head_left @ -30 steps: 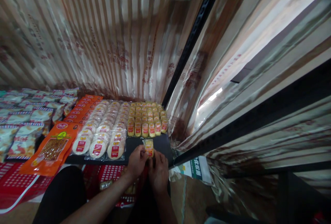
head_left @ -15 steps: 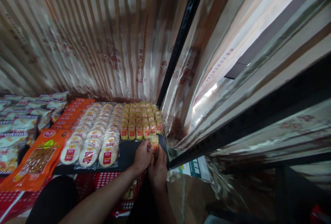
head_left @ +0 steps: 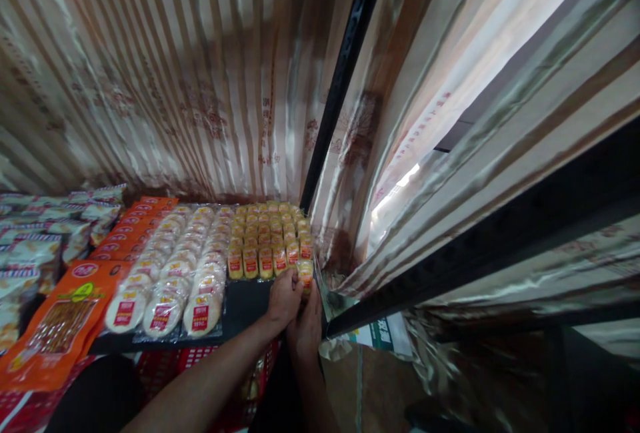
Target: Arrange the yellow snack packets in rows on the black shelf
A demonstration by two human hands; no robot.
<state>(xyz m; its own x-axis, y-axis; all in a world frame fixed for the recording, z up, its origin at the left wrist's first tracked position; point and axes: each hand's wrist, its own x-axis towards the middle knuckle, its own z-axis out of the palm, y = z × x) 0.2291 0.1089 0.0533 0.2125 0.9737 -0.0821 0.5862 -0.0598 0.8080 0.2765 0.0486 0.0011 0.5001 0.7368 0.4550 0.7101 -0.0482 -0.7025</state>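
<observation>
Both of my hands pinch one small yellow snack packet (head_left: 305,274) at the right end of the front row of yellow packets (head_left: 265,236) on a dark shelf (head_left: 246,306). My left hand (head_left: 283,297) grips the packet from the left with closed fingers. My right hand (head_left: 306,325) holds it from below and the right. The packet stands upright, touching the shelf beside the row.
Rows of round white cakes in clear wrap (head_left: 175,276) lie left of the yellow packets. Orange snack bags (head_left: 65,316) and white bags (head_left: 30,253) fill the far left. Striped foil sheeting (head_left: 200,73) and a black post (head_left: 340,73) wall in the shelf.
My hands carried the packet forward and to the right, from the shelf's front edge up to the end of the yellow row. The camera view shifted slightly right.
</observation>
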